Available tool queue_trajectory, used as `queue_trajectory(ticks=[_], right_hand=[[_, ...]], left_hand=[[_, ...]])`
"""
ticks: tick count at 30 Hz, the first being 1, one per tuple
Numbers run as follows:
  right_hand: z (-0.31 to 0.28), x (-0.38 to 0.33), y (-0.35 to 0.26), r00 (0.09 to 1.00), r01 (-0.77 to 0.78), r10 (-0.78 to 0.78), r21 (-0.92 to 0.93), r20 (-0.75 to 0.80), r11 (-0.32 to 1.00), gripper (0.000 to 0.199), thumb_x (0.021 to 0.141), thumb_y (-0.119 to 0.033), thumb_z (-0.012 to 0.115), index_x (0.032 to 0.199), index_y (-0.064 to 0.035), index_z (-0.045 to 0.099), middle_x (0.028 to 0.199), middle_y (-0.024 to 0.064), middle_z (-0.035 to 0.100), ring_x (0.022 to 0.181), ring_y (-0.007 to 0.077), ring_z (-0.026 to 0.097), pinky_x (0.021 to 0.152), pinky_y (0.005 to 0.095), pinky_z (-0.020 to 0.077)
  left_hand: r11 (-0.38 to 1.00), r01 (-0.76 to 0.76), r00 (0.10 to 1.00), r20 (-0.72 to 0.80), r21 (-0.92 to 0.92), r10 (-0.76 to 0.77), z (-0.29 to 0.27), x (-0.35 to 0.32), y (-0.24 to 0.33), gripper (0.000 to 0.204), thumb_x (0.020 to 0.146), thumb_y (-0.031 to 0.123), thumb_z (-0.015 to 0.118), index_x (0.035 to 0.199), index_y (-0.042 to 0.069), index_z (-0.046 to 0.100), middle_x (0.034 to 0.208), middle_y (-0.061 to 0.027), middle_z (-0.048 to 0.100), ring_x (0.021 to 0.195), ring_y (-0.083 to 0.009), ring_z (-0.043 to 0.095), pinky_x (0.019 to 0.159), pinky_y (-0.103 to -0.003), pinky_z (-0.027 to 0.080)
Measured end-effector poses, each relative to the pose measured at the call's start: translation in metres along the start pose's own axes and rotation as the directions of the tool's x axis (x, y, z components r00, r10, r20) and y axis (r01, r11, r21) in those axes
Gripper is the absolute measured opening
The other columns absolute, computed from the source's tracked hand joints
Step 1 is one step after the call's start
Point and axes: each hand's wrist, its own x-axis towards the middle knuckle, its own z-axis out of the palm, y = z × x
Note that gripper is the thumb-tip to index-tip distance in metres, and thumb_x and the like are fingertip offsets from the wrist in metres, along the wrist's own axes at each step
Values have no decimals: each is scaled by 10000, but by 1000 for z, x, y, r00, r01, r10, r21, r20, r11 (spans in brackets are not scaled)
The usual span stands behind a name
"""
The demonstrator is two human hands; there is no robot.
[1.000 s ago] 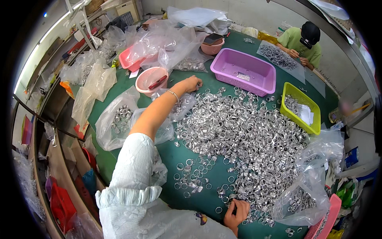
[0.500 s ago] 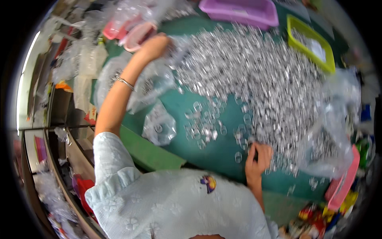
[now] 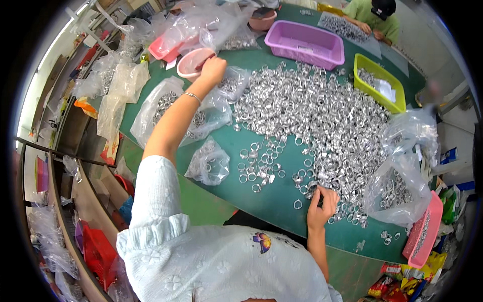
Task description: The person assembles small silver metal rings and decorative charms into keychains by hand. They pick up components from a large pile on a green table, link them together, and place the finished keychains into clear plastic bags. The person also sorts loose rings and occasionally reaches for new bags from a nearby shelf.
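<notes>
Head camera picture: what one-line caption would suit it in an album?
Left hand reaches to a pink bowl; right hand picks among silver rings heaped on a green table.

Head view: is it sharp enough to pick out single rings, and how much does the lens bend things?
Head view: evenly lit, sharp at centre; single rings in the metal ring pile near the right hand are distinct. Fisheye bends the green table edge and shelves, with a black rim around. The left hand is slightly soft; clear bags show glare.

left hand [image 3: 213, 69] at pink bowl [image 3: 195, 63] rim; right hand [image 3: 322, 205] fingers pinching metal rings [image 3: 322, 121].
</notes>
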Motion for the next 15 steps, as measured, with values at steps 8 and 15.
queue_trajectory(ticks=[8, 15], right_hand=[[2, 1, -1, 1000, 9, -9, 11, 9, 1000, 113, 747, 49, 604, 848, 0, 620, 695, 82, 558, 649, 232, 504, 646, 336, 348], [0, -1, 1, 1000, 10, -10, 13, 16, 1000, 117, 757, 43, 598, 861, -2, 622, 695, 80, 554, 638, 233, 494, 644, 338, 346]], left_hand=[[931, 157, 878, -385, -329, -284, -39, 21, 24, 111, 789, 103, 526, 833, 19, 583, 836, -162, 578, 826, -339, 572, 688, -433, 482], [946, 9, 904, -402, -324, -146, -54, -15, 61, 135, 776, 155, 589, 840, 37, 599, 812, -122, 580, 855, -323, 558, 766, -420, 417]])
